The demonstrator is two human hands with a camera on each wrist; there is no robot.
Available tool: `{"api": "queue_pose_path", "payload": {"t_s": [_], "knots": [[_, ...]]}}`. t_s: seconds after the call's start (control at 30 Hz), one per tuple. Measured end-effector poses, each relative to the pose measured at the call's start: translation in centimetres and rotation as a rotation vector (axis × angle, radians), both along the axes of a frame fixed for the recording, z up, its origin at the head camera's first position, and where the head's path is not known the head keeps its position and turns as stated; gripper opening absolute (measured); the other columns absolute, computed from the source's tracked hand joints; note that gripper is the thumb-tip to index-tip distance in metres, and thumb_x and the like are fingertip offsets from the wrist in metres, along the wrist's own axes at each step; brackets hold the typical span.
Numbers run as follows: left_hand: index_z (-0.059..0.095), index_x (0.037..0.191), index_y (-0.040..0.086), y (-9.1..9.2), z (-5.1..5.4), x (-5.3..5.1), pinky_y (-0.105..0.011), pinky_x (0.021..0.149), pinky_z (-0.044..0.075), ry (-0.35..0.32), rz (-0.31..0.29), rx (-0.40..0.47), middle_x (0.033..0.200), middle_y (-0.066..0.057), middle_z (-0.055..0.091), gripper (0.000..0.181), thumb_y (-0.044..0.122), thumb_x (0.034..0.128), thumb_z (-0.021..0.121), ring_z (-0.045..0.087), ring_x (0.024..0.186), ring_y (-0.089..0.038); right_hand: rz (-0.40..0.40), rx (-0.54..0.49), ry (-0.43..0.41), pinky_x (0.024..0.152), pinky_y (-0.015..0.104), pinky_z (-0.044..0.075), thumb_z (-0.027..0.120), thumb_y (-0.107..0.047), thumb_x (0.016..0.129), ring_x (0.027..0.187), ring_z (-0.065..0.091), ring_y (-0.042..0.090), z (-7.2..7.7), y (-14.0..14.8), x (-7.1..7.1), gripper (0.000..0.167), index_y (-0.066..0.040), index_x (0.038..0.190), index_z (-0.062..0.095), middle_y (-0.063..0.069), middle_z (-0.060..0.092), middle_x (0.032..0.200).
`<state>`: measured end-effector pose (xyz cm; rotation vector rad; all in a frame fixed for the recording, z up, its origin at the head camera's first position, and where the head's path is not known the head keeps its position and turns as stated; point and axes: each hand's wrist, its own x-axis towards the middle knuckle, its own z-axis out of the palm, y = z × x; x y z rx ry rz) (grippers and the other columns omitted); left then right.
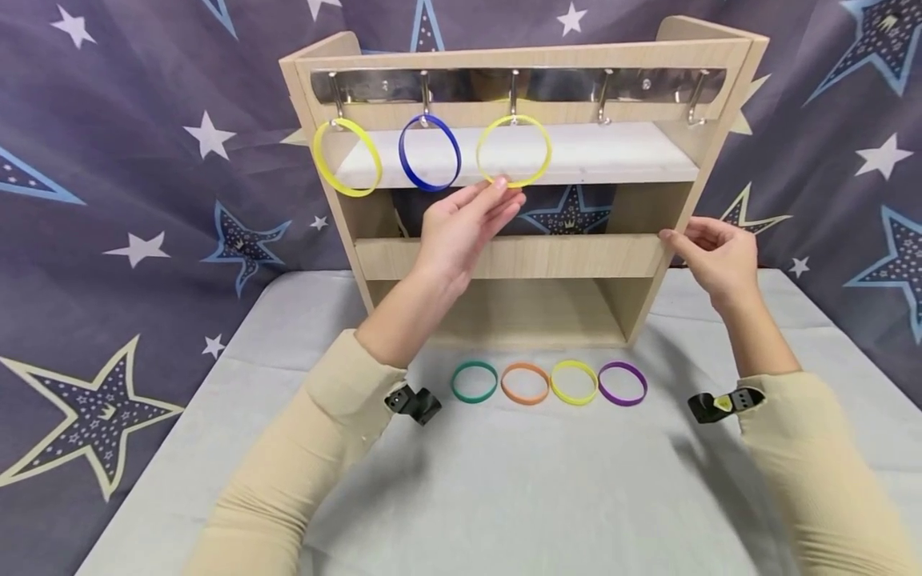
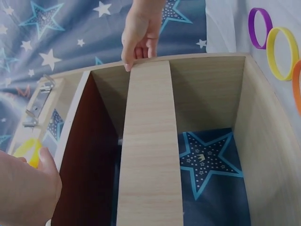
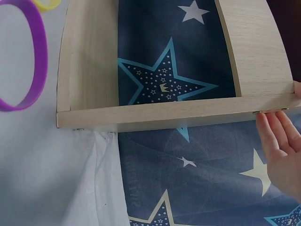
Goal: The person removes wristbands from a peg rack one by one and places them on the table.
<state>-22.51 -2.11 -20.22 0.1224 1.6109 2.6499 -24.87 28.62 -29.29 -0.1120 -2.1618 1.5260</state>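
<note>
A yellow ring [image 1: 545, 164] hangs at the middle hook of the metal rail [image 1: 468, 85]; my left hand [image 1: 461, 232] pinches its lower edge between thumb and fingers. In the left wrist view that hand [image 2: 28, 188] is beside the yellow ring [image 2: 32, 151]. A blue ring [image 1: 406, 170] and another yellow ring [image 1: 322, 164] hang from the two hooks to the left. My right hand [image 1: 720, 260] grips the right side edge of the wooden rack [image 1: 576, 256], thumb in front, fingers against the outer side, as the right hand [image 3: 284, 150] in the right wrist view shows.
On the grey cloth [image 1: 540, 496] before the rack lie a green ring [image 1: 455, 386], an orange ring [image 1: 507, 387], a yellow ring [image 1: 556, 387] and a purple ring [image 1: 603, 387], in a row. Two hooks at the right hold nothing. A star-patterned curtain [image 1: 166, 200] hangs behind.
</note>
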Motion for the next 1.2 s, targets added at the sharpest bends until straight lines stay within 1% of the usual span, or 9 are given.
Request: {"api": "queue_pose_path", "payload": {"t_s": [0.17, 0.3, 0.4, 0.5, 0.67, 0.73, 0.9, 0.97, 1.2], "knots": [[0.064, 0.118, -0.006, 0.2, 0.5, 0.3, -0.023, 0.087, 0.060, 0.003, -0.010, 0.028, 0.118, -0.025, 0.066, 0.028, 0.007, 0.0933, 0.061, 0.073, 0.089, -0.018, -0.014, -0.029, 0.004, 0.054, 0.006, 0.045, 0.076, -0.020, 0.080, 0.064, 0.057, -0.011, -0.1, -0.2, -0.1, 0.020, -0.037, 0.082, 0.065, -0.032, 0.062, 0.065], [0.063, 0.118, -0.006, 0.2, 0.5, 0.7, -0.023, 0.087, 0.060, 0.006, -0.032, 0.026, 0.100, -0.015, 0.073, 0.028, 0.007, 0.0936, 0.061, 0.072, 0.096, -0.021, -0.031, -0.034, -0.005, 0.054, 0.007, 0.045, 0.077, -0.021, 0.079, 0.064, 0.057, -0.011, -0.2, -0.3, 0.0, 0.019, -0.036, 0.083, 0.065, -0.033, 0.061, 0.065], [0.063, 0.119, -0.005, 0.0, 0.3, 1.1, -0.022, 0.087, 0.060, 0.017, -0.052, 0.010, 0.089, -0.007, 0.071, 0.029, 0.009, 0.0942, 0.060, 0.072, 0.093, -0.018, -0.041, -0.041, -0.012, 0.054, 0.007, 0.045, 0.077, -0.022, 0.079, 0.065, 0.056, -0.010, -0.3, -0.4, 0.0, 0.019, -0.036, 0.083, 0.065, -0.032, 0.061, 0.065], [0.062, 0.120, -0.006, -0.3, -0.1, 1.4, -0.023, 0.087, 0.060, 0.020, -0.079, -0.001, 0.091, -0.008, 0.072, 0.030, 0.009, 0.0943, 0.060, 0.071, 0.091, -0.017, -0.051, -0.050, -0.019, 0.055, 0.007, 0.045, 0.077, -0.022, 0.079, 0.065, 0.056, -0.009, -0.4, -0.4, 0.0, 0.018, -0.035, 0.083, 0.066, -0.032, 0.061, 0.065], [0.061, 0.122, -0.006, -1.2, -0.9, 1.9, -0.024, 0.089, 0.059, 0.012, -0.111, -0.025, 0.111, -0.018, 0.071, 0.030, 0.009, 0.0953, 0.058, 0.071, 0.093, -0.018, -0.053, -0.053, -0.018, 0.056, 0.007, 0.046, 0.076, -0.022, 0.080, 0.067, 0.056, -0.009, -0.3, -0.5, -0.1, 0.016, -0.033, 0.085, 0.067, -0.032, 0.061, 0.065], [0.062, 0.121, -0.005, -1.5, -1.2, 2.0, -0.024, 0.089, 0.059, 0.014, -0.108, -0.029, 0.114, -0.019, 0.070, 0.029, 0.008, 0.0956, 0.058, 0.072, 0.093, -0.018, -0.051, -0.053, -0.020, 0.056, 0.007, 0.046, 0.076, -0.022, 0.080, 0.067, 0.056, -0.009, -0.2, -0.5, -0.1, 0.015, -0.033, 0.086, 0.067, -0.031, 0.061, 0.066], [0.064, 0.119, -0.004, -2.1, -1.3, 2.0, -0.023, 0.088, 0.059, 0.021, -0.095, -0.027, 0.104, -0.015, 0.073, 0.027, 0.009, 0.0954, 0.059, 0.072, 0.091, -0.017, -0.054, -0.061, -0.024, 0.056, 0.007, 0.046, 0.076, -0.022, 0.080, 0.067, 0.056, -0.009, -0.3, -0.6, -0.1, 0.015, -0.033, 0.085, 0.066, -0.031, 0.061, 0.066], [0.063, 0.119, -0.004, -2.2, -1.2, 2.0, -0.023, 0.088, 0.059, 0.021, -0.095, -0.021, 0.105, -0.015, 0.073, 0.028, 0.009, 0.0954, 0.059, 0.072, 0.091, -0.017, -0.057, -0.062, -0.022, 0.056, 0.007, 0.046, 0.076, -0.022, 0.080, 0.067, 0.056, -0.008, -0.3, -0.6, -0.1, 0.015, -0.033, 0.084, 0.066, -0.031, 0.061, 0.065], [0.062, 0.119, -0.006, -2.2, -0.3, 2.2, -0.023, 0.088, 0.060, 0.033, -0.082, 0.016, 0.094, -0.009, 0.073, 0.028, 0.009, 0.0950, 0.059, 0.072, 0.089, -0.017, -0.060, -0.057, -0.014, 0.055, 0.008, 0.045, 0.076, -0.022, 0.080, 0.067, 0.056, -0.008, -0.3, -0.6, -0.1, 0.015, -0.033, 0.085, 0.067, -0.030, 0.061, 0.065]]}}
